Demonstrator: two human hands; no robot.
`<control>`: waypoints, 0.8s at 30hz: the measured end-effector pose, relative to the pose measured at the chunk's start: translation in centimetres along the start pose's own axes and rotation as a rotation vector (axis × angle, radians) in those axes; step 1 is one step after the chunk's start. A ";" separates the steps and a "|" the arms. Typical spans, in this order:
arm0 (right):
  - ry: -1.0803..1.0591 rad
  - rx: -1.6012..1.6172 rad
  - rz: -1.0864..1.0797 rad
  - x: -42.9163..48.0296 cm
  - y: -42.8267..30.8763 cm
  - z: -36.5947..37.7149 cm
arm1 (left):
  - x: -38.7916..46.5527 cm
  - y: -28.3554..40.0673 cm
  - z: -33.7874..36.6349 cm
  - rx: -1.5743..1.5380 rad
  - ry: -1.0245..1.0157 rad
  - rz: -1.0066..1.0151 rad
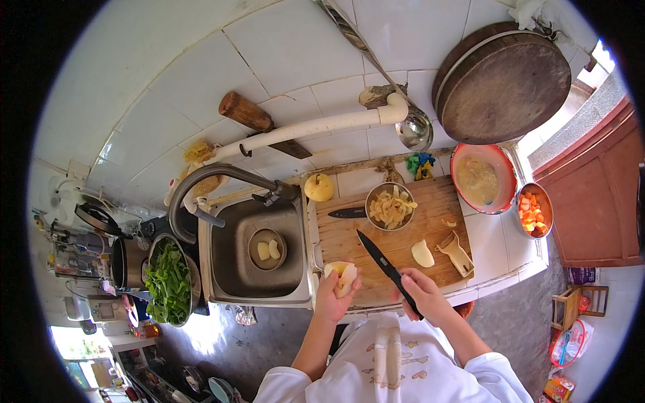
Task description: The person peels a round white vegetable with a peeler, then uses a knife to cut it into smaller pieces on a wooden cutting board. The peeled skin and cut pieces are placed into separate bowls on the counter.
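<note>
My left hand grips a peeled, partly cut pear near the board's front left corner, its cut side showing the core. In my right hand is a black knife, its blade angled up and left over the wooden cutting board. A pale cut pear piece lies on the board beside a cream peeler. Behind the blade stands a metal bowl of peelings. Another black knife handle sticks out beside that bowl.
Left of the board, a steel sink holds a small bowl with pale pieces, under a curved faucet. A whole yellow pear sits behind. Rightward stand a red-rimmed basin and a bowl of orange chunks. Leafy greens are far left.
</note>
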State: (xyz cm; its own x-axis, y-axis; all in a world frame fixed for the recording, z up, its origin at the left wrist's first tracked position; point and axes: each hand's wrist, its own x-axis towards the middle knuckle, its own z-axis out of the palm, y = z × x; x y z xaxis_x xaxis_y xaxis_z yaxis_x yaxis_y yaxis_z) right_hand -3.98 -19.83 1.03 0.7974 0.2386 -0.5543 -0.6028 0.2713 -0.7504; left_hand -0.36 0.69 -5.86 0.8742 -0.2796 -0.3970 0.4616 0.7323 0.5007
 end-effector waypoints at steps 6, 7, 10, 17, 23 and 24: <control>0.048 -0.098 0.031 -1.2 -1.5 1.0 | -0.4 0.7 1.8 0.302 -0.019 0.149; 0.037 -0.117 0.045 -1.4 -1.7 1.0 | -0.4 0.7 1.9 0.317 -0.010 0.161; 0.018 -0.068 0.123 -1.8 -2.2 1.4 | -0.4 0.7 2.1 0.359 0.015 0.196; -0.015 -0.080 0.172 -1.9 -2.7 1.6 | -0.3 0.5 2.5 0.381 0.045 0.246; -0.007 -0.128 0.172 -2.0 -3.5 2.1 | -0.3 0.4 2.3 0.372 0.055 0.228; -0.011 -0.128 0.168 -2.0 -3.5 2.1 | -0.2 0.4 2.3 0.343 0.034 0.222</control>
State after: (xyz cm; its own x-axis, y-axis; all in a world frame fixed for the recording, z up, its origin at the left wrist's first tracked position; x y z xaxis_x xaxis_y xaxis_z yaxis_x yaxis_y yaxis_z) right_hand -3.53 -19.24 5.51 0.6849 0.2806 -0.6725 -0.7185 0.1064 -0.6873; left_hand 0.00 -0.39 -3.76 0.9553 -0.1134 -0.2731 0.2912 0.5213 0.8022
